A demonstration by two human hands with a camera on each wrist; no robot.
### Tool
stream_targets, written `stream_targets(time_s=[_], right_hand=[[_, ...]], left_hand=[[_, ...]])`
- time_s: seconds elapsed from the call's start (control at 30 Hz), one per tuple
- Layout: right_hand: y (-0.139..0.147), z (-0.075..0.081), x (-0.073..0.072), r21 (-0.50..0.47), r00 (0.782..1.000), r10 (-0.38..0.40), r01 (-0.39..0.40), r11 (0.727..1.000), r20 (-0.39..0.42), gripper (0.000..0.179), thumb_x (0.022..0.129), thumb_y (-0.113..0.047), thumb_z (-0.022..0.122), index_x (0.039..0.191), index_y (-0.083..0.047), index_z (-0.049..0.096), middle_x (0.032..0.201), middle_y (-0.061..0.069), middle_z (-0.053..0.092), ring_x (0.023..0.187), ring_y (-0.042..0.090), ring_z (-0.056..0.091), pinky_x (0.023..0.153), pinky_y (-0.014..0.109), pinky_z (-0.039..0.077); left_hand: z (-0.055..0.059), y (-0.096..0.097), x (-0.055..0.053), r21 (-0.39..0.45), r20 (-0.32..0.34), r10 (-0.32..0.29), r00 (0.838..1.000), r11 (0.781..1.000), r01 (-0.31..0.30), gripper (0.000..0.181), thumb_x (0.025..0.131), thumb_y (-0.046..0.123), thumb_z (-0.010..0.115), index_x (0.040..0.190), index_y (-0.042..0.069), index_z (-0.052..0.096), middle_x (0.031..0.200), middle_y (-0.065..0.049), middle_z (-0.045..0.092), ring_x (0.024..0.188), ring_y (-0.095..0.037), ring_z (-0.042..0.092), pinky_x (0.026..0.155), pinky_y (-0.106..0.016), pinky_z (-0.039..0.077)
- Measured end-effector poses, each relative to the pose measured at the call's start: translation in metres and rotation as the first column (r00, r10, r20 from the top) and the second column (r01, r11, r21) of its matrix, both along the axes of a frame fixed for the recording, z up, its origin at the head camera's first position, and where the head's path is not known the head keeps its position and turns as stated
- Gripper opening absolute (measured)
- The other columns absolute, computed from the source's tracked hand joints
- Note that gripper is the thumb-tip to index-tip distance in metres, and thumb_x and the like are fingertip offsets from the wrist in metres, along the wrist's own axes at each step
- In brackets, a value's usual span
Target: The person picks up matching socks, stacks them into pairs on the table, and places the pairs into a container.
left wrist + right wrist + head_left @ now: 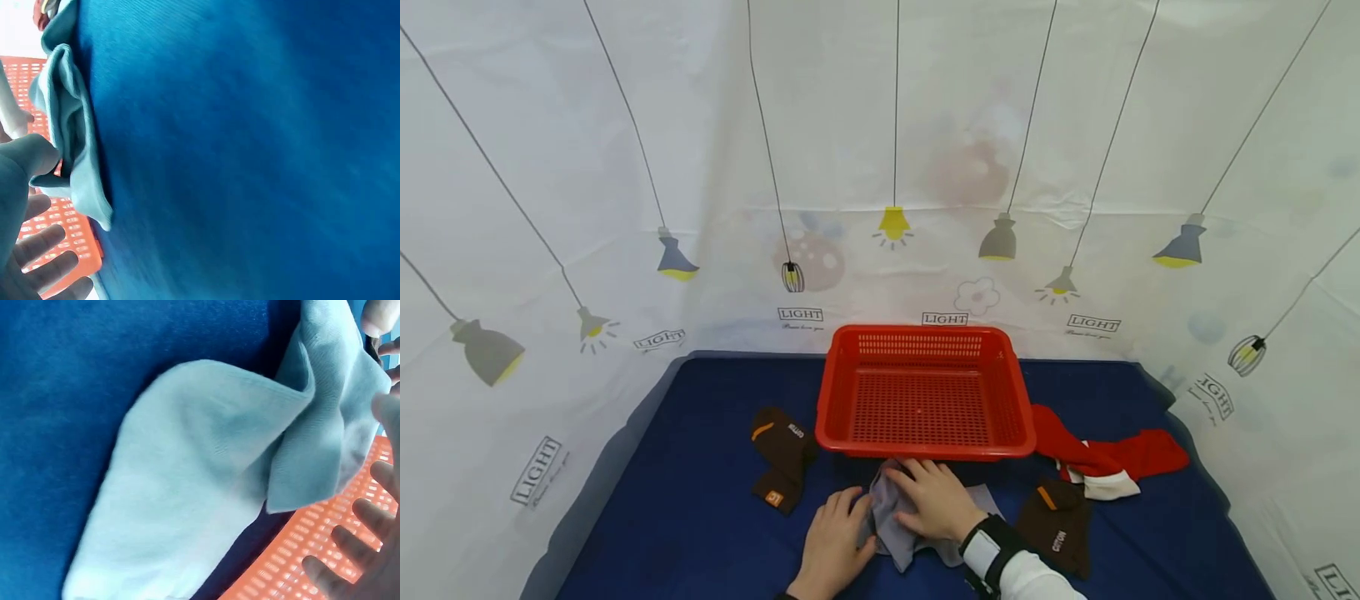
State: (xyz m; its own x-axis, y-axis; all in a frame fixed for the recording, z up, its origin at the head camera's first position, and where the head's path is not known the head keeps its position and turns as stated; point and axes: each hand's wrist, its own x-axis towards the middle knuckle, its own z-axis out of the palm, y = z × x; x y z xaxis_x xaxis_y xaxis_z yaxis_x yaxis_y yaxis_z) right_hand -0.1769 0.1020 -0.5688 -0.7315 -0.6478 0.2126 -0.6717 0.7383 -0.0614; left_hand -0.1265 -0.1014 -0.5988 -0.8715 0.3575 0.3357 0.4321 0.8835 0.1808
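Note:
A crumpled pair of grey socks lies on the dark blue cloth just in front of the red basket. My right hand is over the socks from the right, its fingers spread and relaxed. At their left edge is my left hand, thumb and fingers apart. The left wrist view shows the left thumb beside a fold of grey sock, with the other fingers extended. In the right wrist view one grey sock stretches out flat, while the bunched part lies near the fingertips. Exact finger contact is partly hidden.
The red plastic basket stands behind the hands. A brown sock pair lies to the left, another brown pair to the right. Red socks with white parts are at the basket's right. A white printed curtain surrounds the blue surface.

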Motion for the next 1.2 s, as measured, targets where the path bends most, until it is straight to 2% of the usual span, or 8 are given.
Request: stream_targets(time_s=[0.17, 0.43, 0.57, 0.73, 0.93, 1.2], right_hand=[[-0.012, 0.0, -0.002, 0.004, 1.0, 0.006, -0.006, 1.0, 0.024, 0.064, 0.077, -0.054, 0.062, 0.131, -0.022, 0.051, 0.126, 0.006, 0.052, 0.107, 0.024, 0.054, 0.08, 0.043, 0.048], [-0.027, -0.006, -0.003, 0.078, 0.995, -0.053, 0.047, 0.996, 0.083, 0.063, 0.077, -0.059, 0.059, 0.129, -0.025, 0.052, 0.134, 0.004, 0.049, 0.112, 0.026, 0.053, 0.082, 0.045, 0.047], [-0.032, -0.009, -0.004, 0.099, 0.997, -0.06, 0.055, 0.994, 0.046, 0.058, 0.076, -0.055, 0.062, 0.125, -0.024, 0.055, 0.128, 0.003, 0.051, 0.108, 0.024, 0.054, 0.08, 0.042, 0.048], [-0.035, -0.011, -0.006, 0.101, 0.999, -0.03, 0.035, 0.994, -0.045, 0.046, 0.073, -0.047, 0.068, 0.111, -0.022, 0.06, 0.113, 0.002, 0.055, 0.098, 0.021, 0.055, 0.074, 0.038, 0.048], [-0.035, -0.014, -0.008, 0.128, 0.996, 0.004, 0.007, 0.992, -0.086, 0.034, 0.075, -0.039, 0.07, 0.103, -0.021, 0.06, 0.104, 0.001, 0.054, 0.091, 0.019, 0.055, 0.071, 0.034, 0.048], [-0.034, -0.01, -0.01, 0.059, 0.988, 0.06, -0.052, 0.997, -0.139, 0.027, 0.076, -0.028, 0.071, 0.097, -0.019, 0.056, 0.097, -0.001, 0.052, 0.084, 0.017, 0.053, 0.069, 0.032, 0.047]], left_hand=[[-0.002, -0.007, 0.001, -0.016, 0.014, -0.025, 1.0, 1.0, 0.025, 0.056, 0.065, 0.036, 0.076, 0.115, 0.015, 0.061, 0.115, -0.009, 0.056, 0.101, -0.025, 0.053, 0.072, -0.042, 0.046], [-0.003, -0.008, 0.002, -0.052, 0.081, -0.032, 0.996, 0.998, 0.037, 0.052, 0.069, 0.039, 0.074, 0.115, 0.018, 0.06, 0.118, -0.008, 0.054, 0.102, -0.026, 0.053, 0.073, -0.042, 0.046], [-0.003, -0.009, 0.002, -0.061, 0.091, -0.025, 0.996, 0.998, 0.03, 0.051, 0.069, 0.038, 0.073, 0.114, 0.018, 0.061, 0.116, -0.008, 0.055, 0.101, -0.025, 0.053, 0.073, -0.041, 0.046], [-0.004, -0.01, 0.003, -0.049, 0.079, -0.016, 0.997, 0.999, 0.019, 0.049, 0.069, 0.037, 0.074, 0.112, 0.017, 0.063, 0.113, -0.007, 0.056, 0.099, -0.025, 0.053, 0.072, -0.041, 0.045], [-0.004, -0.01, 0.004, -0.042, 0.058, 0.001, 0.998, 0.999, 0.001, 0.047, 0.067, 0.035, 0.075, 0.108, 0.015, 0.064, 0.109, -0.006, 0.056, 0.096, -0.024, 0.054, 0.071, -0.039, 0.045], [-0.001, -0.011, 0.004, -0.046, 0.067, 0.029, 0.997, 0.999, -0.026, 0.036, 0.067, 0.032, 0.075, 0.098, 0.016, 0.066, 0.105, -0.004, 0.056, 0.094, -0.023, 0.053, 0.072, -0.04, 0.044]])
